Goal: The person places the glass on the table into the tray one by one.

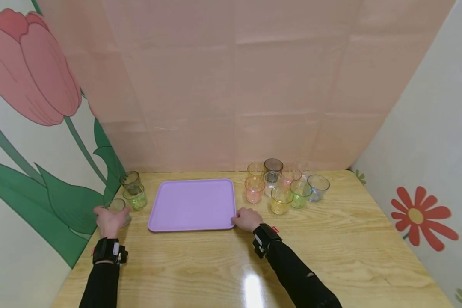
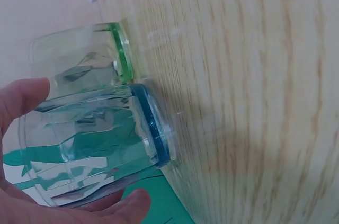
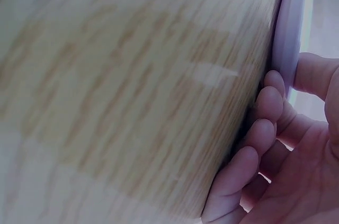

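My left hand (image 1: 111, 221) holds a clear glass with a blue-tinted base (image 2: 95, 144) at the left side of the table, thumb on one side and fingers on the other. Right behind it stands a green-tinted glass (image 1: 137, 200), and a dark-tinted glass (image 1: 131, 179) is farther back. A flat lilac tray (image 1: 194, 205) lies at the middle of the table. At its front right corner, my right hand (image 1: 248, 219) pinches the rim; in the right wrist view the thumb is on the tray's edge (image 3: 288, 28) and the other fingertips rest low, by the wood.
To the right of the tray, several tinted glasses stand close together, among them a pink one (image 1: 254, 192), a yellow one (image 1: 281, 203), a green one (image 1: 301, 196) and a blue one (image 1: 318, 186). A pink sheet (image 1: 235, 94) hangs behind the wooden table (image 1: 200, 269).
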{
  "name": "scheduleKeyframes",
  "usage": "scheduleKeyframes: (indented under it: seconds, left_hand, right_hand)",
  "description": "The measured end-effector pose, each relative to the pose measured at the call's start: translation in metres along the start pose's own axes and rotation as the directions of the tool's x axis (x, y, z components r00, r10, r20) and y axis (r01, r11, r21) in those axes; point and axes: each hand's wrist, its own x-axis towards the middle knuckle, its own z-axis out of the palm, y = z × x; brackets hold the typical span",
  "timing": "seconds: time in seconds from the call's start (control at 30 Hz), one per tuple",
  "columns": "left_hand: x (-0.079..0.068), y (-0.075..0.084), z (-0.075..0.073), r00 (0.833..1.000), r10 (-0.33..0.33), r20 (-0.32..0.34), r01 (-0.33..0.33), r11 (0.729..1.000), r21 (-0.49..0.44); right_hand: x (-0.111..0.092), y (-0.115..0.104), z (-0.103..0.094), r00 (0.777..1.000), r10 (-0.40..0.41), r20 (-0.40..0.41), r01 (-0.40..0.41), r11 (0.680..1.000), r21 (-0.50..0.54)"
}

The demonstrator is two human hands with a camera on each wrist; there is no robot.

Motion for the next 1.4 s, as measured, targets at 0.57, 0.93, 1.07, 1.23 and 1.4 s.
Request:
scheduleKeyframes:
  seconds: [0.57, 0.93, 1.07, 1.23, 1.4]
  left_hand:
    - [-0.009, 0.01, -0.002, 0.988, 0.069, -0.141, -0.091, 0.983, -0.162]
    - [-0.007, 0.017, 0.002, 0.973, 0.108, -0.204, -0.146, 0.973, -0.181]
    - [-0.008, 0.021, 0.003, 0.967, 0.108, -0.229, -0.149, 0.974, -0.17]
    - [-0.011, 0.028, 0.003, 0.96, 0.104, -0.261, -0.151, 0.974, -0.167]
    - [-0.014, 0.04, 0.005, 0.951, 0.106, -0.29, -0.171, 0.963, -0.21]
  right_hand:
    - [-0.006, -0.011, -0.007, 0.998, 0.054, 0.038, -0.054, 0.999, 0.0]
    - [-0.005, -0.009, -0.006, 0.996, 0.067, 0.058, -0.067, 0.998, 0.008]
    - [-0.004, -0.009, -0.007, 0.995, 0.072, 0.073, -0.074, 0.997, 0.019]
    - [-0.003, -0.009, -0.006, 0.994, 0.078, 0.08, -0.079, 0.997, 0.013]
    - [-0.002, -0.008, -0.006, 0.993, 0.082, 0.088, -0.083, 0.996, 0.011]
